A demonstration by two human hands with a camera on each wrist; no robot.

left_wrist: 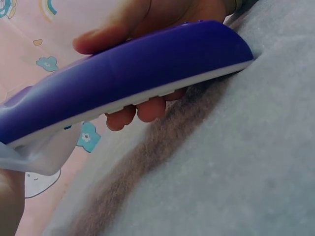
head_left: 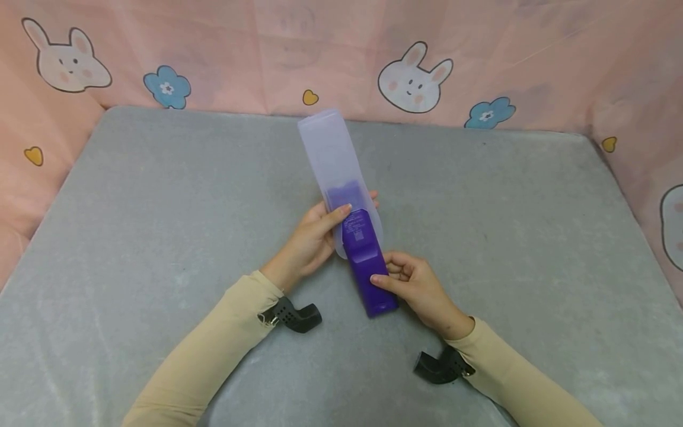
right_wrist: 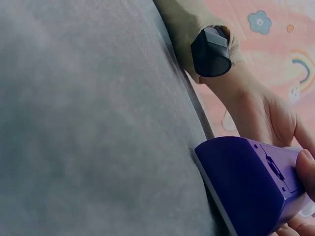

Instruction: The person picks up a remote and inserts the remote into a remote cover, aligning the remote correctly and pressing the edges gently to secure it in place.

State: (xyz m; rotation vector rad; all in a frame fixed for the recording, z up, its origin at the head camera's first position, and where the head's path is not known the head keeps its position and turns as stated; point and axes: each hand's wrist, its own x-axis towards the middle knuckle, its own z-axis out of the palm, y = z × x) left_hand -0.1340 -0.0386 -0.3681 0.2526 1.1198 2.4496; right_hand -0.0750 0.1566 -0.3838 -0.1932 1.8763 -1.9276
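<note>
At the middle of the grey mat point(head_left: 160, 196), one purple remote control point(head_left: 368, 270) lies with its long axis running near to far, its far end tucked inside one translucent sleeve point(head_left: 333, 154). The left hand point(head_left: 312, 240) pinches the sleeve's mouth; the right hand point(head_left: 418, 287) grips the remote's near end, nearer the viewer.

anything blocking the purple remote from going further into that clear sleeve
Nothing visible does. The purple remote is already partly inside the clear sleeve, whose far part looks empty. The left hand grips the sleeve's mouth; the right hand holds the remote's near end.
</note>
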